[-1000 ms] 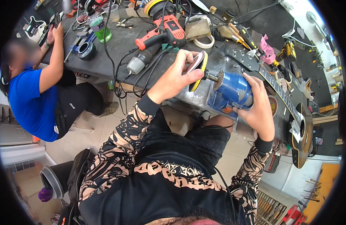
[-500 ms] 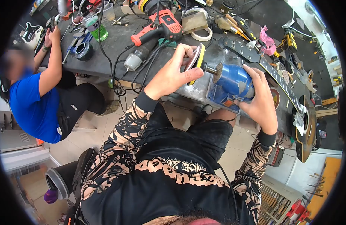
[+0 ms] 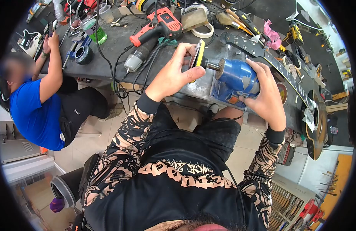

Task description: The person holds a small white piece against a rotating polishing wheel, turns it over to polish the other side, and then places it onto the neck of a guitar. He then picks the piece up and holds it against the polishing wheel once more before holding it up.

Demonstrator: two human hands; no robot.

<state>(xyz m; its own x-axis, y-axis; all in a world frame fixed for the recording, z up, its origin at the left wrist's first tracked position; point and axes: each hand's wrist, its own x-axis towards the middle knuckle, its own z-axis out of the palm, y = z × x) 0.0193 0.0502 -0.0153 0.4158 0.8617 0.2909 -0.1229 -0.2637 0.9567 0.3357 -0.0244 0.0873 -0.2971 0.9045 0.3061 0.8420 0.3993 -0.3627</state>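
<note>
My left hand (image 3: 176, 72) is closed on the rim of a round sanding pad (image 3: 199, 55) with a yellow layer, its thumb on one face and its fingers on the other. A short metal shaft (image 3: 213, 66) joins the pad to a scuffed blue motor (image 3: 239, 76) standing at the bench edge. My right hand (image 3: 269, 95) wraps round the motor's right end, fingers over the top and thumb low on the near side. The pad's far face is mostly hidden by my fingers.
A red and black power tool (image 3: 162, 27), a grey rotary tool (image 3: 136, 59) and cables lie on the bench (image 3: 122, 38). Behind the motor is a guitar neck (image 3: 278, 69). A green bottle (image 3: 94, 29) stands left. A co-worker (image 3: 37, 104) in blue sits at far left.
The view has shifted slightly, so bench items sit a little higher and left. Both hands keep their hold on the pad and the motor.
</note>
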